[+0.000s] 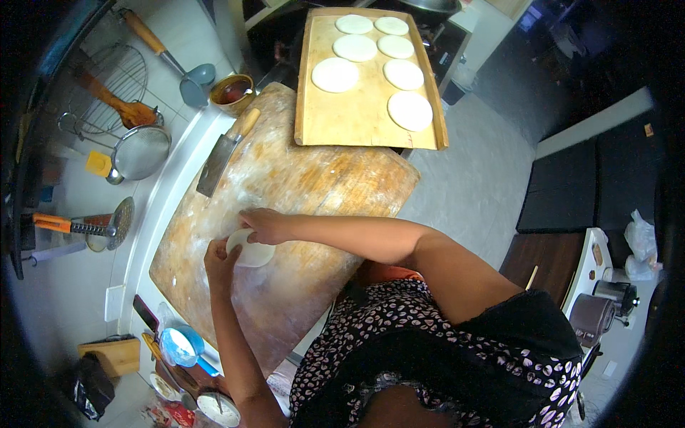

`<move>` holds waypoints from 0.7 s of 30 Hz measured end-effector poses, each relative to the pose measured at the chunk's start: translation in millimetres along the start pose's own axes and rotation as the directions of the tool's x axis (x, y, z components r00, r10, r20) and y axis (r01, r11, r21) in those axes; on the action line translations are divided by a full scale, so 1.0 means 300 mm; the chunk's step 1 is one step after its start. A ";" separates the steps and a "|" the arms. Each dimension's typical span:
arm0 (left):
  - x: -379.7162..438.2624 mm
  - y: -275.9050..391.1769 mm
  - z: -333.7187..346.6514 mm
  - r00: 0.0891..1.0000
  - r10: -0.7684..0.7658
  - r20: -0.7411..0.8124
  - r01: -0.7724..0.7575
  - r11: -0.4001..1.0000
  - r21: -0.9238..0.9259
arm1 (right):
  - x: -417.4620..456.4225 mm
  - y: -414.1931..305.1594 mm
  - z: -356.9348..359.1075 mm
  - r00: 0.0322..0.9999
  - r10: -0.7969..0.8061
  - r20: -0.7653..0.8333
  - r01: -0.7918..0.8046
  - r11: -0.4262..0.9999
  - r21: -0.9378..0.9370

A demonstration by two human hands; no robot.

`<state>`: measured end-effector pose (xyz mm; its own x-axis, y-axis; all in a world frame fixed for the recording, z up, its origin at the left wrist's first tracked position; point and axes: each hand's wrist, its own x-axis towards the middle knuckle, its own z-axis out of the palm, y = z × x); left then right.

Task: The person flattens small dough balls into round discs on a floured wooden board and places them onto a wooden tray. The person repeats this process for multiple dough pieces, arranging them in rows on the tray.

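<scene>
Both hands pinch the edge of one flat, round piece of white dough (256, 253) above the floured wooden board (332, 187). My left hand (220, 258) grips its left edge between thumb and fingers. On the upper edge, my right hand (266, 226) has its thumb over the dough; the fingertips are partly hidden. Whether the far side of the dough touches the board, I cannot tell. Beyond the board, a shallow wooden tray (348, 120) holds several similar dough rounds (410, 111) in two columns.
A cleaver (218, 165) lies near the board's left edge, by a brown bowl (233, 95) of dark liquid. Strainers (142, 152) and ladles hang on the tiled wall. A blue-handled container of white powder (181, 345) and a phone (145, 312) sit at lower left.
</scene>
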<state>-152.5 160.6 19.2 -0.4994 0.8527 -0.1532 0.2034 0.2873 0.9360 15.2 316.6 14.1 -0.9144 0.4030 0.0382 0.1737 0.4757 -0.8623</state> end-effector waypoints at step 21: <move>0.477 0.680 0.955 0.910 -0.169 0.379 0.301 0.897 -0.323 | -0.346 0.209 -1.160 0.856 0.489 -0.168 -0.468 0.871 0.151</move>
<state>58.9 466.1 97.5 -0.1696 0.8928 -0.4172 -0.2401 0.3732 0.8962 248.3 576.8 131.9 -0.6364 0.7087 -0.3046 0.5244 0.1077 -0.8447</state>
